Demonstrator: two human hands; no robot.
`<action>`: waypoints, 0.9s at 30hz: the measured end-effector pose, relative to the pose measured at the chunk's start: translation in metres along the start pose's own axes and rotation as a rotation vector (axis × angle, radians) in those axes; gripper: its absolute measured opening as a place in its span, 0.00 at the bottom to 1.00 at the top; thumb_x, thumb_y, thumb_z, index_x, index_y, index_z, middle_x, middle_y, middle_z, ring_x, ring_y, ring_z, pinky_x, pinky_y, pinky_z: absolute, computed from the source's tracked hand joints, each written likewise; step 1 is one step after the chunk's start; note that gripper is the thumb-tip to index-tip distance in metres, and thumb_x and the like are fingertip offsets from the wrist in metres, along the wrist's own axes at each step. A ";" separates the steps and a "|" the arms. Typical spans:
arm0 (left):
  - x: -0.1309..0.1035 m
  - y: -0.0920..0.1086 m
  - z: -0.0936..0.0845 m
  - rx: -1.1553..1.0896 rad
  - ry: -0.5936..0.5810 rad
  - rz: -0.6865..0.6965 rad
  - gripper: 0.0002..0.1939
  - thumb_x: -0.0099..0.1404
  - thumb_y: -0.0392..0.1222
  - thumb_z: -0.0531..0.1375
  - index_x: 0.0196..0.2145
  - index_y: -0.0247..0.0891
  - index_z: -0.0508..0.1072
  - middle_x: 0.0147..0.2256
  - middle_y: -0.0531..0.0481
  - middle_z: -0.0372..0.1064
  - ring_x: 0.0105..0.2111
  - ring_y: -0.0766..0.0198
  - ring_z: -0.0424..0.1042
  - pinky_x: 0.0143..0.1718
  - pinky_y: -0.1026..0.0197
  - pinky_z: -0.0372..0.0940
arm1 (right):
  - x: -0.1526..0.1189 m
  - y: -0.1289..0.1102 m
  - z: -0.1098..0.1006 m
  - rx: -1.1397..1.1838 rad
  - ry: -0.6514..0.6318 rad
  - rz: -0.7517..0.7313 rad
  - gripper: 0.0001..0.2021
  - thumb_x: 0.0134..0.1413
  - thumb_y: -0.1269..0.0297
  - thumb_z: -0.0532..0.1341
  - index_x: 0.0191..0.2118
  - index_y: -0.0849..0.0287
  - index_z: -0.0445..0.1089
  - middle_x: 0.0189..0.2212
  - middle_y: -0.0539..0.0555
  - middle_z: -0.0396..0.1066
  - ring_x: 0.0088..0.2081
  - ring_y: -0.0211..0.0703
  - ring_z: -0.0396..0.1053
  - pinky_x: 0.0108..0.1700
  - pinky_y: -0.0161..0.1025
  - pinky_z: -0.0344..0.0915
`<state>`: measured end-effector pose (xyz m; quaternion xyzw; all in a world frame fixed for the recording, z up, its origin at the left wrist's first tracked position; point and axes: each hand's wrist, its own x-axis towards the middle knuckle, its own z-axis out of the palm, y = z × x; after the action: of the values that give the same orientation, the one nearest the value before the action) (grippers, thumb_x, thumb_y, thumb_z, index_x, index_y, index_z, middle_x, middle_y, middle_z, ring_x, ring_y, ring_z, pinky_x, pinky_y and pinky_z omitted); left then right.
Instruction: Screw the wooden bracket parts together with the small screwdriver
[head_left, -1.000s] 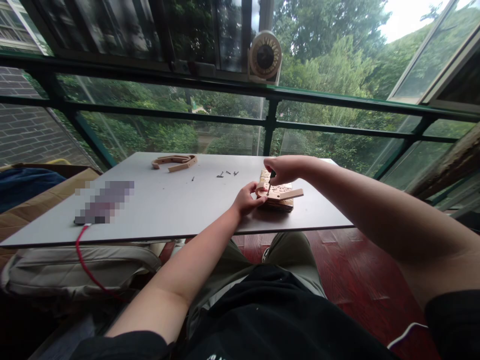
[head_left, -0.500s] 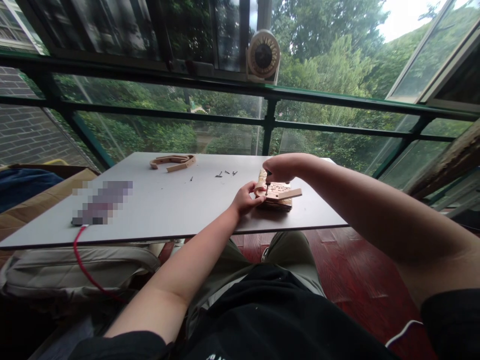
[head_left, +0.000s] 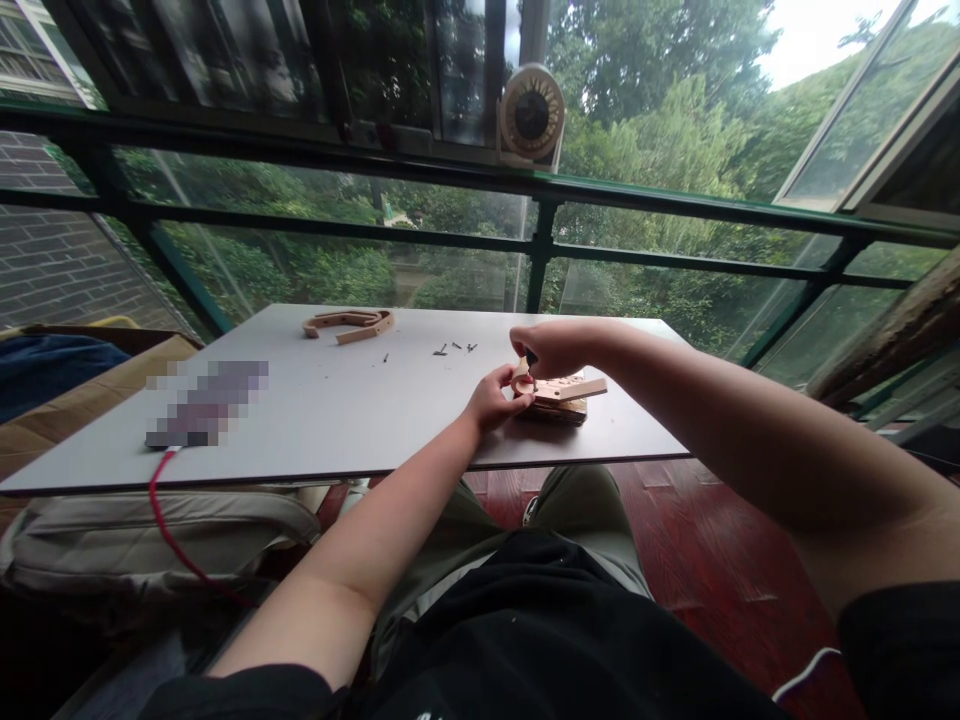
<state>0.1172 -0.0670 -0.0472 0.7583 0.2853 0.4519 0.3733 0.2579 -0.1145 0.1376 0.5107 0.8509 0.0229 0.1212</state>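
My left hand [head_left: 495, 400] is closed on the curved end of a pale wooden piece [head_left: 581, 390], thumb on the near side. The piece has holes along it, and its straight end sticks out to the right. It rests on a rough wooden block [head_left: 562, 412] near the table's front edge. From above, my right hand [head_left: 551, 347] grips the dark handle of a screwdriver [head_left: 532, 358]. The shaft points down at the wooden piece beside my left fingers. Whether a screw sits under the tip is too small to make out.
Several loose screws [head_left: 441, 350] lie on the white table [head_left: 360, 410] beyond my left hand. More curved wooden pieces [head_left: 367, 325] lie at the far left. A pixelated object with a red cable [head_left: 161, 510] is near the left edge. A round fan-like device [head_left: 531, 115] stands by the window.
My right hand has shifted slightly left and a little lower around the screwdriver handle. The left hand keeps its hold on the wooden piece. The view has moved slightly.
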 end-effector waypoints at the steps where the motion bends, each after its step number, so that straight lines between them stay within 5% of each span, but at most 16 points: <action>1: 0.000 0.000 0.000 0.003 -0.001 0.005 0.18 0.56 0.49 0.66 0.41 0.37 0.73 0.39 0.49 0.76 0.40 0.57 0.75 0.47 0.56 0.69 | -0.002 0.003 0.002 0.002 0.008 -0.017 0.22 0.52 0.61 0.65 0.53 0.59 0.67 0.38 0.57 0.74 0.32 0.41 0.65 0.29 0.36 0.54; 11: 0.001 -0.005 0.002 -0.046 0.003 -0.016 0.21 0.54 0.50 0.67 0.43 0.38 0.75 0.45 0.45 0.78 0.46 0.53 0.77 0.54 0.51 0.69 | -0.009 0.015 -0.012 -0.175 -0.082 0.078 0.17 0.50 0.76 0.60 0.47 0.62 0.74 0.37 0.58 0.75 0.33 0.42 0.65 0.33 0.38 0.56; 23: 0.000 -0.004 0.002 -0.029 0.006 -0.004 0.20 0.55 0.50 0.67 0.42 0.38 0.75 0.43 0.46 0.77 0.45 0.54 0.77 0.52 0.53 0.70 | -0.016 0.002 -0.017 -0.223 -0.154 0.121 0.20 0.49 0.78 0.61 0.49 0.68 0.75 0.37 0.60 0.76 0.33 0.44 0.67 0.32 0.40 0.58; 27: 0.001 -0.004 0.001 -0.021 0.011 -0.007 0.20 0.54 0.51 0.67 0.42 0.38 0.75 0.43 0.46 0.77 0.44 0.54 0.77 0.51 0.52 0.70 | -0.015 0.006 -0.011 -0.219 -0.092 0.056 0.20 0.51 0.76 0.61 0.52 0.65 0.73 0.38 0.61 0.75 0.33 0.43 0.66 0.32 0.39 0.56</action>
<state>0.1184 -0.0646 -0.0509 0.7508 0.2853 0.4578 0.3813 0.2677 -0.1240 0.1517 0.5185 0.8223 0.0957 0.2143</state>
